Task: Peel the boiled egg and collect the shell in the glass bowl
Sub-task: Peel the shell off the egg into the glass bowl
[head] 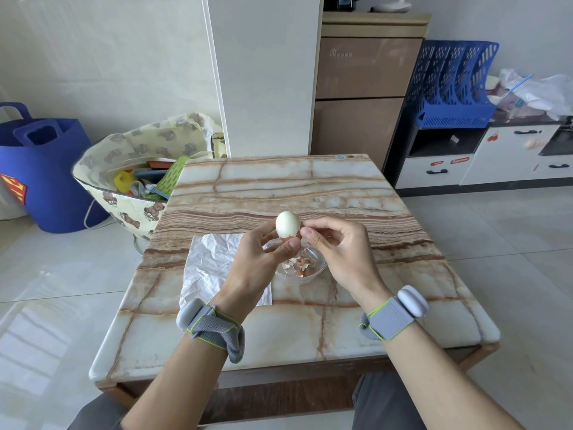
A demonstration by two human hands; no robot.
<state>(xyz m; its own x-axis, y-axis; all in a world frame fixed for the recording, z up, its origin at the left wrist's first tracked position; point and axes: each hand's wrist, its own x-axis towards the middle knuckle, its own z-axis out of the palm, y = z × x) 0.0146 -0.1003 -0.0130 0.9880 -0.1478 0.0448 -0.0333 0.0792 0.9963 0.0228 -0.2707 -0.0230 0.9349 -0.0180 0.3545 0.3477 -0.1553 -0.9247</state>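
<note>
A boiled egg [287, 224], white and mostly bare of shell, is held upright above the marble table [310, 187]. My left hand [262, 259] grips its lower end between thumb and fingers. My right hand [338, 246] pinches at the egg's lower right side, where a small brown bit of shell shows. Under both hands stands a small glass bowl [321, 266] with several brown shell pieces [299, 265] inside. Part of the bowl is hidden by my hands.
A crumpled white plastic sheet [210, 265] lies on the table left of the bowl. On the floor to the left stand a bear-print bag [130, 193] full of items and a blue tub [52, 175]. Cabinets and a blue file rack [452, 85] stand behind.
</note>
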